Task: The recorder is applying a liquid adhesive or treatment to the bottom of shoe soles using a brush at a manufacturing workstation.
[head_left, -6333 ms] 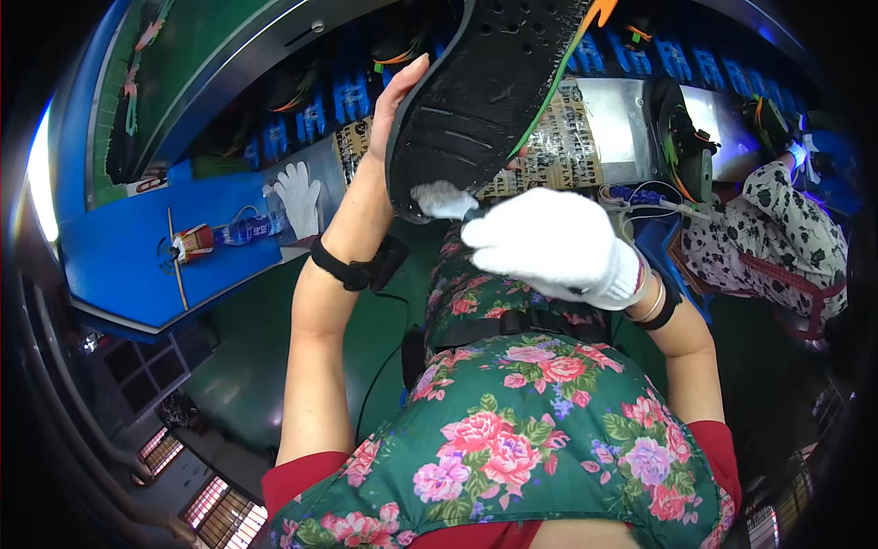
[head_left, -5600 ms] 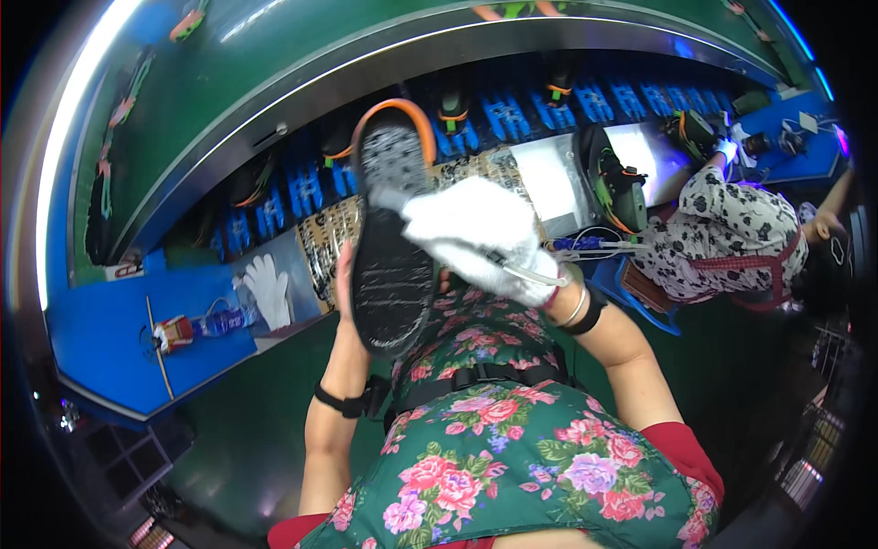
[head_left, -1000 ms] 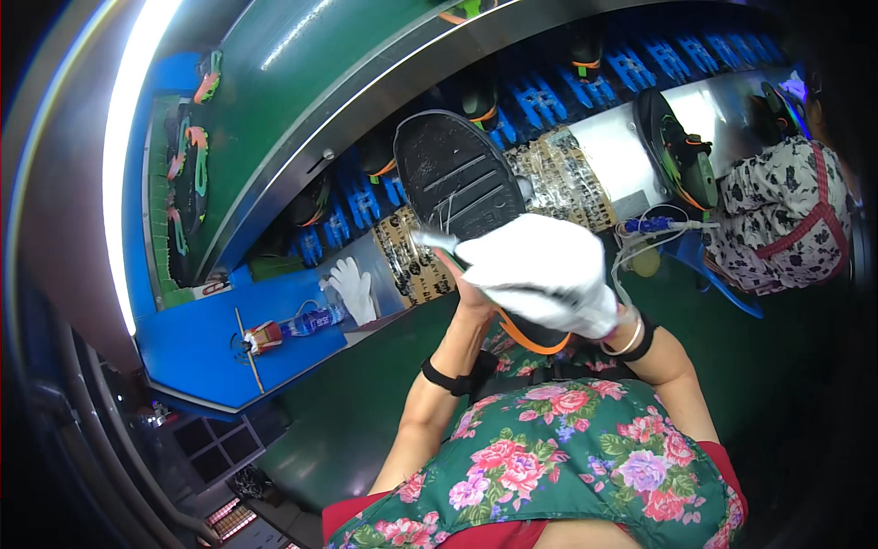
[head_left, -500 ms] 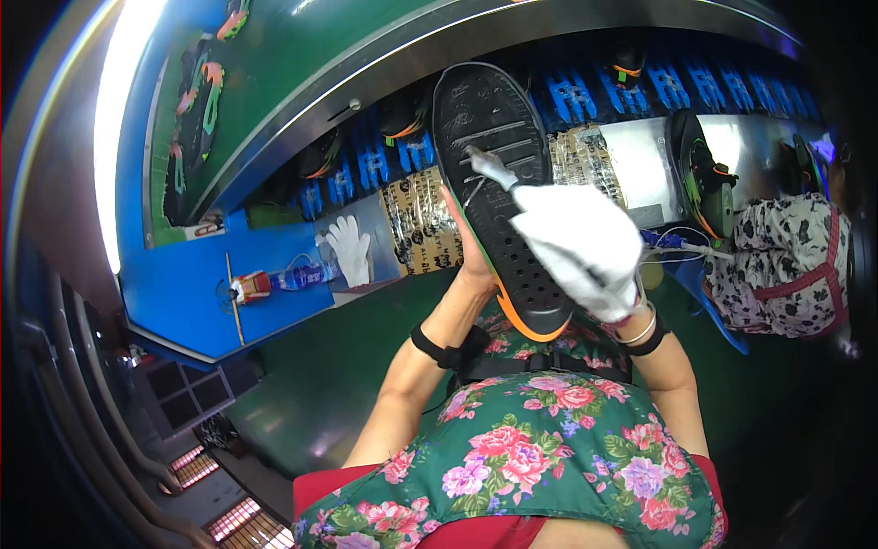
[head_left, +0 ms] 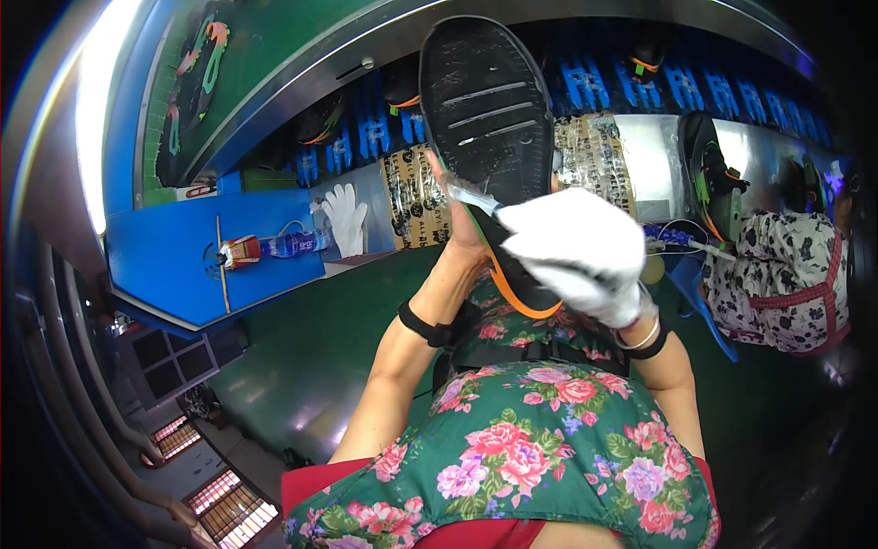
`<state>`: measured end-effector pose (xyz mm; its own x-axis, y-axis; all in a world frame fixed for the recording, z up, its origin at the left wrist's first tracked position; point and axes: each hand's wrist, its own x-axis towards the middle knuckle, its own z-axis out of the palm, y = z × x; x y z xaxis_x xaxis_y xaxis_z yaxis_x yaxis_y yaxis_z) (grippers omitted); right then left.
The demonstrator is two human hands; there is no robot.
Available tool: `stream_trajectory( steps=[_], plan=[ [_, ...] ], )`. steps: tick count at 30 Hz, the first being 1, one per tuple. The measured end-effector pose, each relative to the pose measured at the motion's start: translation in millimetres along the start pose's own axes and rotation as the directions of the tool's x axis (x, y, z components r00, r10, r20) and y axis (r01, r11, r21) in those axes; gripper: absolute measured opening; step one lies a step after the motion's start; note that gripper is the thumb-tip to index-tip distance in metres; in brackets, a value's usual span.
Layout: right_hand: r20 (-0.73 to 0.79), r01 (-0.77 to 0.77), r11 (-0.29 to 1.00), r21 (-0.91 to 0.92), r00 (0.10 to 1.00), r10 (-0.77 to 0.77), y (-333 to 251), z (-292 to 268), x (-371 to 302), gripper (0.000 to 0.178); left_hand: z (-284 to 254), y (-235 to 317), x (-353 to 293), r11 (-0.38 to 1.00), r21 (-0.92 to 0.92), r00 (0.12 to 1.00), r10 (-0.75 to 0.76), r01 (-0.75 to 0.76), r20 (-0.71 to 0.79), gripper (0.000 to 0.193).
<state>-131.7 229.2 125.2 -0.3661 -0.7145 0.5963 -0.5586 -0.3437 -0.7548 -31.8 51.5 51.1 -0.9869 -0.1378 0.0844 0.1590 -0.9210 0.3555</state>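
a black shoe sole is held up over the person's lap, its rounded front end pointing away and its heel end toward the body, partly covered by the gloved right hand. its face is glossy and streaked as if wet, with three pale-edged ridges across the front; a thin green line runs down the left side into a bright orange edge at the heel. the bare left hand grips the sole's left side from behind, thumb along the edge. the right hand is closed around a small brush, whose pale head overlaps the left edge near the middle; half a second ago it lay farther up, just below the ridges, and the sole has since risen in view. beyond the sole, brown packing tape carries dark repeated lettering. on the blue tabletop at left, a bottle has a blue label with pale print too small to read, beside a red-and-white cup and a thin stick; a white glove lies near them. at right stand a black shoe and a co-worker's patterned sleeve.
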Motion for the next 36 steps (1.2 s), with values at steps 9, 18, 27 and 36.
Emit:
stream_trajectory(
  steps=[9,18,27,36],
  plan=[
    [-0.012,0.057,0.992,-0.116,0.998,-0.059,-7,16,-15,0.036,5,3,3,0.997,0.056,0.993,-0.055,0.061,-0.102,0.144],
    [-0.168,0.094,0.994,-0.055,0.981,-0.102,-13,20,-15,0.036,6,4,7,0.998,-0.016,0.998,-0.066,0.067,0.017,0.142],
    [-0.129,0.004,1.000,-0.009,0.992,-0.005,-10,20,-34,0.034,6,12,13,0.999,0.037,0.999,-0.012,0.013,-0.031,0.140],
    [-0.173,0.009,0.998,-0.063,0.985,-0.019,-7,19,-35,0.031,5,19,13,0.995,0.060,0.994,0.088,-0.084,-0.066,0.140]
  ],
)
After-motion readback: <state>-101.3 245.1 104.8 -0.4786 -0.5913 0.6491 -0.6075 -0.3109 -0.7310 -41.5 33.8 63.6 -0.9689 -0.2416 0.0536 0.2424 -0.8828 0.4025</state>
